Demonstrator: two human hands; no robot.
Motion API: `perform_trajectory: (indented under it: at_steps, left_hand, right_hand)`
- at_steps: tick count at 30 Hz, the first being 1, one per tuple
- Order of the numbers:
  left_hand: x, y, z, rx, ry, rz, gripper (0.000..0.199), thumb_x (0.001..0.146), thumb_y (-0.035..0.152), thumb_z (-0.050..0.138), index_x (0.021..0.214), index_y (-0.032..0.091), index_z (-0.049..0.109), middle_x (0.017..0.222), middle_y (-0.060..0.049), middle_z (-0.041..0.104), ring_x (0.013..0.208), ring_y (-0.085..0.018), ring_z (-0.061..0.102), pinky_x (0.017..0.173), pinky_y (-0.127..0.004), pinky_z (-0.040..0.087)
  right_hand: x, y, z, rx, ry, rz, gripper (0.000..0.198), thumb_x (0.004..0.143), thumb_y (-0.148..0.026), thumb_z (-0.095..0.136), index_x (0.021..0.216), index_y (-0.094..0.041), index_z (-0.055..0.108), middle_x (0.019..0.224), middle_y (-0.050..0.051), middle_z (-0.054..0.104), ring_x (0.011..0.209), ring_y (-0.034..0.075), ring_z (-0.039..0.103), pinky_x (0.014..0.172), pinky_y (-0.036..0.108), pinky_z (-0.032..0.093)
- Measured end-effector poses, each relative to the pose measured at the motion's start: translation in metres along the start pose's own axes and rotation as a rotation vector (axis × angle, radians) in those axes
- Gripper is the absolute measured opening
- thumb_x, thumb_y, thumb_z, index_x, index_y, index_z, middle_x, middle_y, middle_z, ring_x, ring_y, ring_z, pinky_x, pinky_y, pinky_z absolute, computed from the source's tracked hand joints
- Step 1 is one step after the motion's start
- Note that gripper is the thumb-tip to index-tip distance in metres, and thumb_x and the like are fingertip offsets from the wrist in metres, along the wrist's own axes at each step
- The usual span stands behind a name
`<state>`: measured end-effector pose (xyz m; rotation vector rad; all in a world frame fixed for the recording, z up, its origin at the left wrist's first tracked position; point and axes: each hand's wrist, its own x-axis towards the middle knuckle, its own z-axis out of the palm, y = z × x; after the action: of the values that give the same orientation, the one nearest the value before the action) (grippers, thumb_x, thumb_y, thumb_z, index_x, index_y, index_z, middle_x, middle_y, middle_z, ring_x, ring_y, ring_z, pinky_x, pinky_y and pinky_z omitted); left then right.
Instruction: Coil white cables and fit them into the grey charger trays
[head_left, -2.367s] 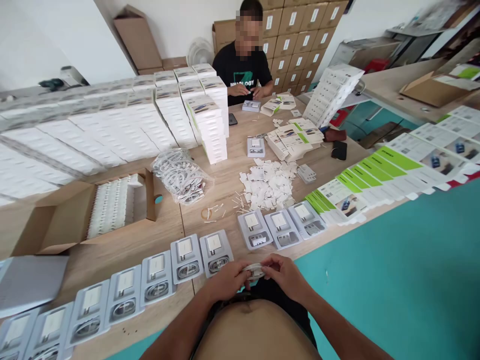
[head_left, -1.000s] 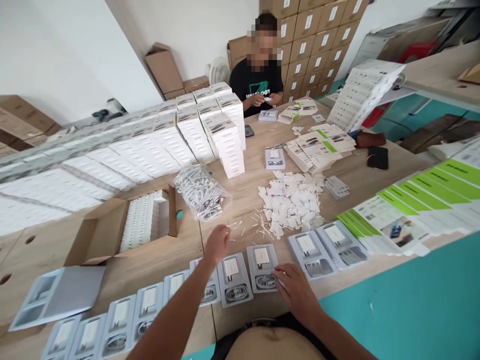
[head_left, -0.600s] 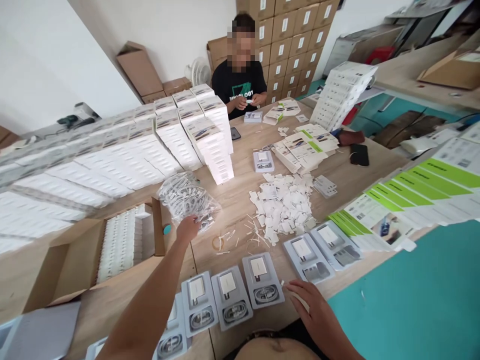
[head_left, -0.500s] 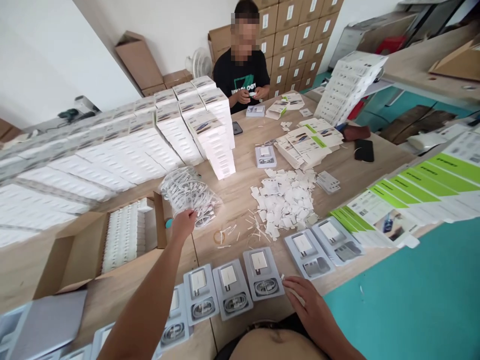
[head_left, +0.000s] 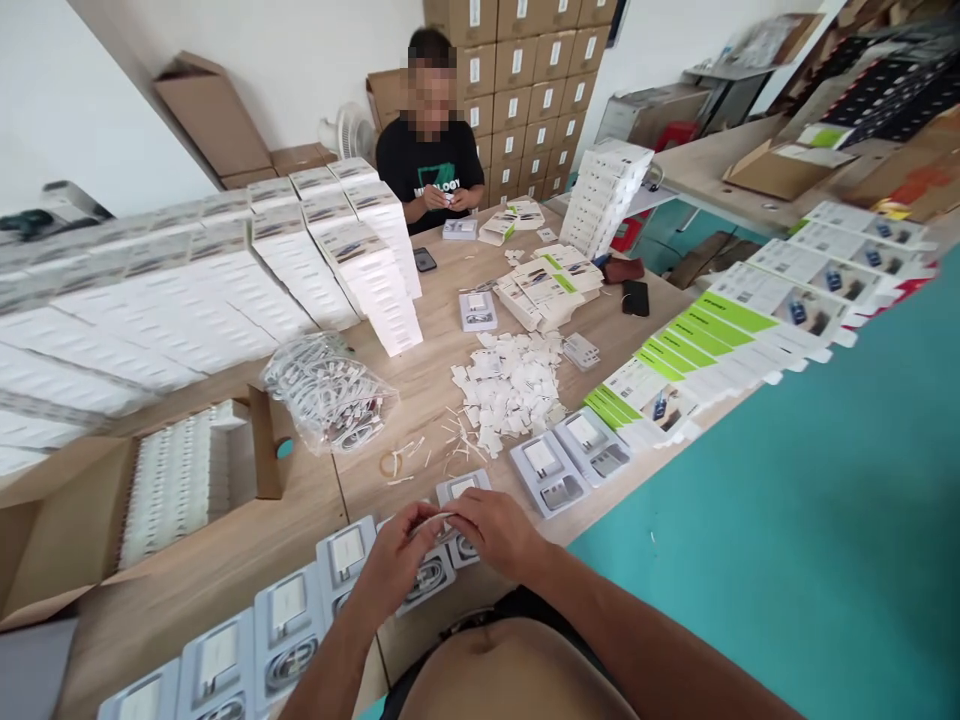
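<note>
My left hand [head_left: 396, 565] and my right hand [head_left: 496, 528] meet over the row of trays. Between their fingers is a white cable [head_left: 435, 524], partly covered by the fingertips; both hands are closed on it. Just beneath them lie grey plastic trays [head_left: 429, 603], each with a white charger block and a coiled cable. A nearer tray in the row [head_left: 289, 612] shows its charger [head_left: 289, 600] and coil clearly. Two trays to the right [head_left: 541, 470] hold chargers, and their lower compartments have no cable coil. A clear bag of cables [head_left: 330, 395] rests beyond my left hand.
Loose white paper pieces [head_left: 510, 385] are heaped mid-table, with cut strips beside them. White boxes [head_left: 150, 290] stand stacked at left, above an open carton [head_left: 262, 440]. Green-and-white box sleeves [head_left: 697, 340] line the right edge. A co-worker [head_left: 431, 160] sits opposite, handling something small.
My left hand has left the bag of cables and come back to meet my right hand, a cable now between them. The view has swung to the right.
</note>
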<state>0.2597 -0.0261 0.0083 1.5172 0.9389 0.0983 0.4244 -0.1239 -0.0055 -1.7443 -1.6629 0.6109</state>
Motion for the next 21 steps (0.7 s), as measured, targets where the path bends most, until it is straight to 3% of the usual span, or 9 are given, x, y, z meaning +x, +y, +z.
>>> perform_trajectory:
  at_steps: [3,7,10,13,17,21]
  left_hand:
    - [-0.012,-0.015,0.012,-0.273,-0.067,-0.231,0.042,0.081,0.062,0.055,0.092,0.021,0.054,0.078,0.0,0.058,0.067,-0.015,0.059,0.046,-0.021,0.038]
    - [-0.015,-0.027,0.024,-0.424,-0.248,-0.421,0.05,0.074,0.07,0.056,0.083,0.022,0.046,0.079,-0.002,0.062,0.055,-0.014,0.059,0.037,-0.019,0.025]
    - [-0.009,-0.03,0.039,-0.379,-0.152,-0.419,0.054,0.074,0.074,0.051,0.076,0.022,0.042,0.065,0.002,0.056,0.045,-0.009,0.045,0.039,-0.019,0.016]
    - [0.0,-0.032,0.055,-0.259,-0.032,-0.314,0.055,0.076,0.076,0.045,0.071,0.021,0.042,0.058,0.006,0.044,0.045,-0.008,0.035,0.042,-0.02,0.016]
    - [0.006,-0.035,0.069,-0.295,-0.013,-0.312,0.05,0.079,0.072,0.045,0.079,0.022,0.044,0.062,0.007,0.04,0.046,-0.007,0.031,0.044,-0.02,0.016]
    - [0.006,-0.037,0.07,-0.464,-0.052,-0.355,0.046,0.08,0.067,0.049,0.086,0.022,0.043,0.064,0.008,0.041,0.046,-0.006,0.031,0.044,-0.018,0.011]
  right_hand:
    - [-0.021,0.007,0.007,0.015,-0.002,0.029,0.023,0.098,-0.028,0.045,0.109,-0.024,0.064,0.092,0.004,0.067,0.085,0.017,0.062,0.077,0.026,0.048]
    - [-0.039,0.015,0.005,-0.043,0.034,-0.011,0.021,0.097,-0.026,0.044,0.107,-0.023,0.063,0.096,0.005,0.067,0.088,0.017,0.061,0.081,0.028,0.045]
    - [-0.039,0.015,-0.003,-0.258,0.077,0.012,0.016,0.093,-0.025,0.052,0.088,-0.022,0.067,0.101,0.008,0.066,0.094,0.022,0.058,0.084,0.035,0.041]
    - [-0.036,0.012,-0.008,-0.401,0.044,0.196,0.017,0.089,-0.026,0.057,0.074,-0.021,0.064,0.083,0.008,0.066,0.081,0.022,0.059,0.072,0.034,0.038]
    - [-0.033,0.009,-0.006,-0.17,0.044,0.412,0.013,0.09,-0.029,0.054,0.081,-0.023,0.062,0.072,0.002,0.067,0.067,0.017,0.059,0.06,0.027,0.033]
    - [-0.029,0.011,0.005,0.184,0.113,0.439,0.015,0.091,-0.029,0.049,0.08,-0.021,0.057,0.066,-0.001,0.064,0.061,0.014,0.06,0.058,0.024,0.037]
